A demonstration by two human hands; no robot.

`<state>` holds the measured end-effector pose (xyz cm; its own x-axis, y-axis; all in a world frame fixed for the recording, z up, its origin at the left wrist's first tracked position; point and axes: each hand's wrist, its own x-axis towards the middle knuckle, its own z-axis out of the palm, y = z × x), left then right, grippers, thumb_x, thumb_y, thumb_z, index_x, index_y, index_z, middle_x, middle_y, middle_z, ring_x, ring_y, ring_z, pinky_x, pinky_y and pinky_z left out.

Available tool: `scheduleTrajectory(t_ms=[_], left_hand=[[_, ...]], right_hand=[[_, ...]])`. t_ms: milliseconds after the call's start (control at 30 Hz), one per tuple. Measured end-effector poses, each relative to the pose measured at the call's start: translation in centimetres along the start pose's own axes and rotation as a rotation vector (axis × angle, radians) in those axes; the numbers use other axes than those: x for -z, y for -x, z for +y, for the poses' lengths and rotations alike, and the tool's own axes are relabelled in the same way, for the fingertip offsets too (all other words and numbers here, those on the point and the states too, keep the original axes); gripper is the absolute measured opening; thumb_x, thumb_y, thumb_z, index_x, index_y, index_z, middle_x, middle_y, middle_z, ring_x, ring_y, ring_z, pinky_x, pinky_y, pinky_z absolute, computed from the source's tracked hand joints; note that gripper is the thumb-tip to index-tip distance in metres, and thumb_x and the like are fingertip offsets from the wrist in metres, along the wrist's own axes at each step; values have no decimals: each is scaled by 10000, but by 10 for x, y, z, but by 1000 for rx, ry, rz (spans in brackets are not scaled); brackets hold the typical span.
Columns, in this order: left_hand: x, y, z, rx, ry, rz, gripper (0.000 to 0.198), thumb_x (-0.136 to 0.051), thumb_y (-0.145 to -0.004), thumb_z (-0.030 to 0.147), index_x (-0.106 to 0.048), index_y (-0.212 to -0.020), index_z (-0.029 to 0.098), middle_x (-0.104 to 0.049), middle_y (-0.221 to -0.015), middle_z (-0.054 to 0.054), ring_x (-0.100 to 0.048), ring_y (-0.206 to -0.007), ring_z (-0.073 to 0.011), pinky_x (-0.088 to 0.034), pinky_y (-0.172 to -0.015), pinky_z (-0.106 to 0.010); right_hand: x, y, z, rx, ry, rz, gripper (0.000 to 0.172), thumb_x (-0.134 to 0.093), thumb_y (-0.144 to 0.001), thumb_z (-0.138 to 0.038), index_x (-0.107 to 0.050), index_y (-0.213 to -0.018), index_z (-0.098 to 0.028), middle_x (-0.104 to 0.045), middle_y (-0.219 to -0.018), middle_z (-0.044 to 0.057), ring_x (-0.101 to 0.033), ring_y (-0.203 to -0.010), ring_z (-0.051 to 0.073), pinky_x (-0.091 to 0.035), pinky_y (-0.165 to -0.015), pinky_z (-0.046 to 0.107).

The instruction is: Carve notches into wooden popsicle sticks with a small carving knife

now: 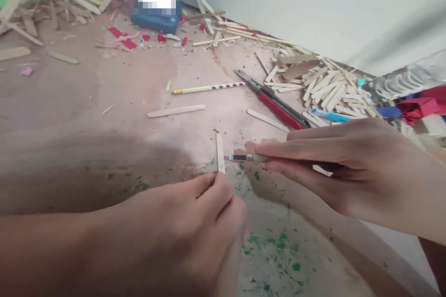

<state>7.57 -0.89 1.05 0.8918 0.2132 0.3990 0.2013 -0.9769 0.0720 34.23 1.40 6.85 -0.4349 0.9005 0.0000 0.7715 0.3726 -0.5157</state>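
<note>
My left hand (181, 227) pinches the near end of a short wooden craft stick (219, 151) that stands on the pinkish board. My right hand (334, 162) grips a small craft knife (244, 158) whose metal blade points left and touches the stick's side. Both hands rest low over the board near its front, where green paint flecks are scattered.
A red utility cutter (275, 102), a dotted pencil (209, 87) and loose sticks (176, 111) lie beyond the hands. A heap of sticks (324, 86) lines the wall at right, beside a blue pen (329, 115). A blue box (155, 21) and stick frames sit at the back left.
</note>
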Motion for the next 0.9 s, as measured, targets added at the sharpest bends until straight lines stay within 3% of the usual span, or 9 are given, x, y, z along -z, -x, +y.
scheduleTrajectory(t_ms=[100,267,433,600,733,900], left_hand=[[-2,-4,2,-5,-72,41,222,-655,-994,180,-847,-909,251,-835,-993,-61,-776,-953,-257,-699,-896,-404],[-6,-10,-3,-58,-172,83,269,-648,-1039,243,-815,-831,213,-839,-892,-64,-807,-834,-236,-711,-727,-332],[-6,-9,-7,-88,-198,72,178,-702,-936,161,-790,-792,218,-838,-865,-40,-817,-794,-228,-723,-744,-323],[-5,-2,-4,-65,-189,7,212,-654,-903,99,-822,-1000,183,-848,-1058,-59,-820,-990,-235,-720,-855,-319],[-6,0,-2,-56,-201,39,244,-631,-914,111,-824,-1050,176,-859,-1046,-50,-830,-973,-227,-717,-863,-308],[-4,-2,-3,-51,-212,35,234,-640,-906,143,-827,-1038,195,-862,-1059,-52,-833,-981,-231,-716,-852,-307]], right_hand=[[2,-1,-4,191,120,-122,246,-666,-1047,-309,-856,-1193,-366,-858,-976,-19,-756,-665,179,-466,-553,302],[-1,-7,-3,247,168,-114,253,-649,-1051,-304,-849,-1198,-351,-857,-970,-26,-763,-660,173,-482,-540,301],[-1,-10,3,293,187,-106,275,-602,-1083,-246,-793,-1224,-385,-851,-1079,-81,-720,-639,83,-484,-550,221],[5,-16,1,346,279,-143,263,-576,-1120,-345,-768,-1299,-369,-827,-931,-65,-527,-457,62,-398,-452,235],[10,-21,-2,390,343,-172,264,-571,-1131,-331,-746,-1326,-363,-737,-738,-83,-423,-431,77,-348,-446,247],[12,-23,-3,422,379,-163,247,-582,-1126,-379,-744,-1311,-366,-810,-871,-68,-560,-509,90,-376,-471,271]])
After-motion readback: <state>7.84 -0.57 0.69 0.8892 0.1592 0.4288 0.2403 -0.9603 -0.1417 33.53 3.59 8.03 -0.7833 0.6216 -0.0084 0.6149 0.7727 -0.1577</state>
